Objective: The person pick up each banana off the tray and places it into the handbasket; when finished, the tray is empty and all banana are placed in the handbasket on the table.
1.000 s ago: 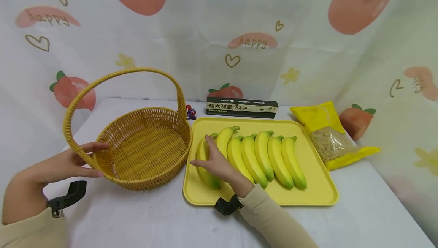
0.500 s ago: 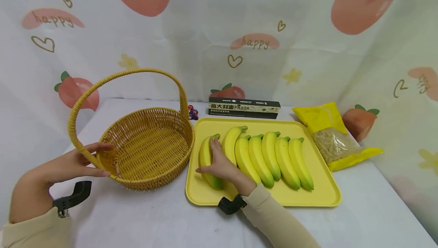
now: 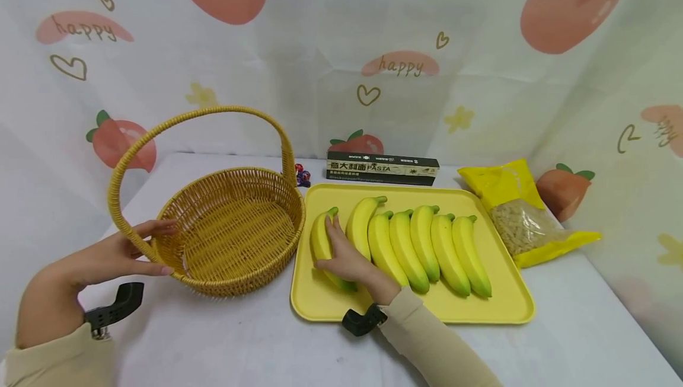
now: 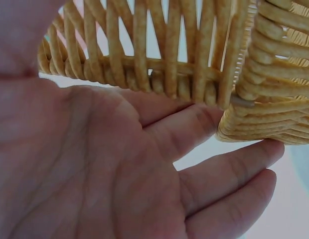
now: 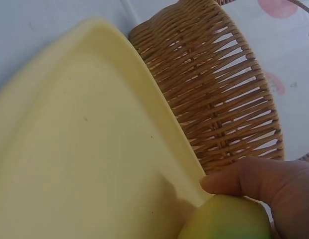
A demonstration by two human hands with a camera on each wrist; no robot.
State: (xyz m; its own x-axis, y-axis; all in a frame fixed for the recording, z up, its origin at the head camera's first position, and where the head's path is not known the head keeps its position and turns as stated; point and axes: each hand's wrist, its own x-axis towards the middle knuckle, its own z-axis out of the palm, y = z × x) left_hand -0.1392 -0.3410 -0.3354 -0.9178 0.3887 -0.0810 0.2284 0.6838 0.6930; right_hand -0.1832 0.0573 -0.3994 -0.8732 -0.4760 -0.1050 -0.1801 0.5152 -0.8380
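Observation:
On the left, a woven basket with a tall arched handle stands on the table, nothing inside it. My left hand holds its left side by the handle's base; the left wrist view has the fingers against the wicker from outside. A yellow tray carries several bananas lying side by side. Over the leftmost banana is my right hand, gripping it between thumb and fingers. The right wrist view shows the thumb pressed on this banana; the other fingers are mostly hidden there.
A dark pasta box lies behind the tray. To the right, a yellow bag of pasta leans by the tray's edge. Small wrapped sweets sit behind the basket's right side. A printed cloth hangs at the back.
My right thumb and fingers have closed in on the leftmost banana, and its lower end has shifted slightly right. The left hand keeps its place on the basket. The head view has turned slightly.

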